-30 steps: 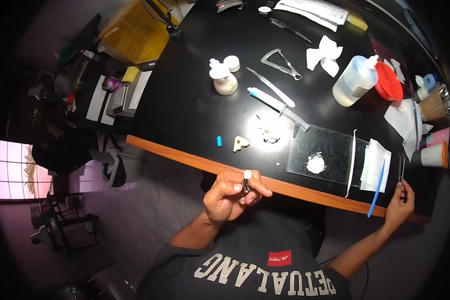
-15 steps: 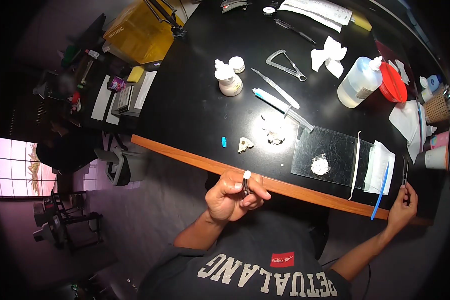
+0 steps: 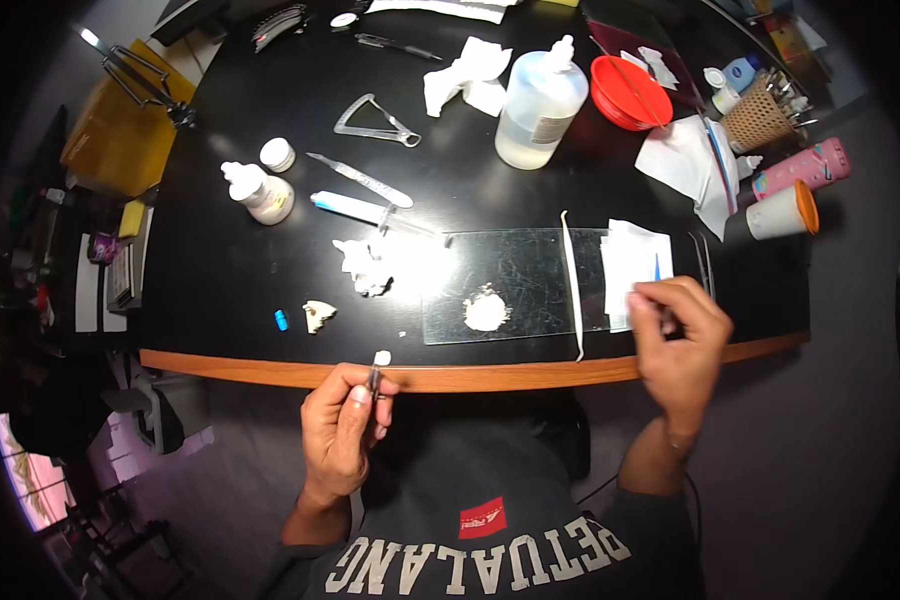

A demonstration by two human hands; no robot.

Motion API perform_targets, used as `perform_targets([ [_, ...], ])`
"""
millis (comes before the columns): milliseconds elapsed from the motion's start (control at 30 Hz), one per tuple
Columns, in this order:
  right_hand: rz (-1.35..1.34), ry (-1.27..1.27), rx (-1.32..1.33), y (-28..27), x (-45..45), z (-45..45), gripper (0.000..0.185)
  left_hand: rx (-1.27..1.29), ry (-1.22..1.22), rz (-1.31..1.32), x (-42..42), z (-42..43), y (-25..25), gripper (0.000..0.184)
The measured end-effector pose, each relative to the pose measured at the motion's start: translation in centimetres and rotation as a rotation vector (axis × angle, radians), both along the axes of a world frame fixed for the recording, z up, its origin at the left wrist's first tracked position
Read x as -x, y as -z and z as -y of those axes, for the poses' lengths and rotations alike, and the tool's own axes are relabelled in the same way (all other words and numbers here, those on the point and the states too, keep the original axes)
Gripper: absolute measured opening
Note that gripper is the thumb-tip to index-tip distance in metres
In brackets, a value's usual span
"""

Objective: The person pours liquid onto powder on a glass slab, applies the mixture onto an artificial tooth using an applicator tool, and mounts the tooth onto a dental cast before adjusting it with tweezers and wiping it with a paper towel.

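My left hand (image 3: 335, 430), near the table's front edge, is closed around a small dark rod-like piece (image 3: 374, 382) with a small white lump (image 3: 382, 358) on its upper end. My right hand (image 3: 682, 345) is pinched over a thin blue stick (image 3: 657, 266), whose tip shows above the fingers; the palm hides the rest. A white paper pad (image 3: 620, 262) lies under the stick. Left of it are a thin white strip (image 3: 573, 285) and a scratched glass slab (image 3: 530, 290) bearing a mound of white powder (image 3: 486, 310). Metal tweezers (image 3: 706, 262) lie right of the pad.
A dropper bottle (image 3: 260, 195), a syringe (image 3: 355, 207), a scalpel-like tool (image 3: 365, 180), a metal caliper (image 3: 378, 128) and crumpled tissue (image 3: 366, 265) lie to the left. Farther back stand a large liquid bottle (image 3: 538, 110) and a red bowl (image 3: 630, 95). A tumbler (image 3: 782, 212) is at right.
My right hand has left the tweezers, which now lie on the table, and moved left to the blue stick. My left hand still holds the dark piece, turned more upright. The camera view has shifted.
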State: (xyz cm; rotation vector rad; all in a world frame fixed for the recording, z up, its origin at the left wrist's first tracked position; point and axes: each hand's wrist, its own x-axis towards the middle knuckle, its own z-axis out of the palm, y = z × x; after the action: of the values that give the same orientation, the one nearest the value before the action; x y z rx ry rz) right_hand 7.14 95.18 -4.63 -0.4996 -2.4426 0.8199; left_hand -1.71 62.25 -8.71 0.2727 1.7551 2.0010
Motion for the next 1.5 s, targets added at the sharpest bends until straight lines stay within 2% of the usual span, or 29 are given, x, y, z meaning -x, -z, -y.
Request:
perform_targets([
  [133, 0.061, -0.075, -0.036, 1.0, 2.8, 1.8, 0.014, 0.093, 0.001, -0.230, 0.3, -0.9, -0.9, 0.028],
  [367, 0.113, 0.020, -0.090, 2.3, 3.8, 3.4, 0.008, 0.254, 0.060, -0.260, 1.4, -0.4, -2.2, 0.015],
  [500, 0.100, 0.026, -0.036, 1.4, 3.4, 3.8, 0.008, 0.229, 0.073, -0.307, 1.8, -0.4, -1.5, 0.013],
  [600, 0.014, -0.045, 0.183, 1.8, 2.5, 3.5, 0.010, 0.173, 0.080, -0.285, 1.9, -0.2, -0.8, 0.017],
  [633, -0.010, -0.054, 0.373, 2.0, 2.1, 3.5, 0.008, 0.157, 0.080, -0.272, 1.8, -0.1, -0.7, 0.018],
  [700, 0.107, -0.100, 0.569, 1.6, 1.1, 2.8, 0.007, 0.180, 0.071, -0.262, 1.8, -0.2, -0.8, 0.019],
  [733, 0.047, -0.109, 0.620, 1.7, 1.1, 3.1, 0.006, 0.191, 0.068, -0.254, 1.7, -0.1, -0.8, 0.019],
  [800, -0.076, -0.125, 0.709, 1.8, 1.1, 3.9, 0.005, 0.206, 0.072, -0.313, 1.7, 0.1, -0.4, 0.020],
  [900, -0.187, -0.262, 0.525, 2.4, 1.3, 3.7, 0.011, 0.205, 0.053, -0.343, 1.5, 0.1, 0.0, 0.020],
  [1000, -0.217, -0.380, 0.633, 2.4, 0.8, 3.0, 0.018, 0.171, 0.033, -0.409, 1.5, -0.1, 0.6, 0.020],
  [1100, -0.257, -0.413, 0.863, 2.1, 0.4, 3.1, 0.020, 0.177, 0.013, -0.479, 1.3, -0.2, 0.9, 0.021],
  [1233, -0.313, -0.473, 0.604, 3.5, 0.8, 3.3, 0.025, 0.223, -0.004, -0.568, 1.0, -0.5, 1.2, 0.022],
  [1267, -0.301, -0.444, 0.612, 3.7, 0.7, 3.4, 0.031, 0.220, -0.016, -0.558, 0.9, -0.6, 1.3, 0.022],
  [1400, -0.415, -0.431, 0.540, 4.6, 0.9, 3.9, 0.029, 0.213, -0.042, -0.531, 0.5, -0.8, 1.4, 0.022],
  [1500, -0.429, -0.302, 0.564, 4.7, 0.6, 5.0, 0.026, 0.232, -0.024, -0.509, 0.6, -0.7, 1.0, 0.023],
])
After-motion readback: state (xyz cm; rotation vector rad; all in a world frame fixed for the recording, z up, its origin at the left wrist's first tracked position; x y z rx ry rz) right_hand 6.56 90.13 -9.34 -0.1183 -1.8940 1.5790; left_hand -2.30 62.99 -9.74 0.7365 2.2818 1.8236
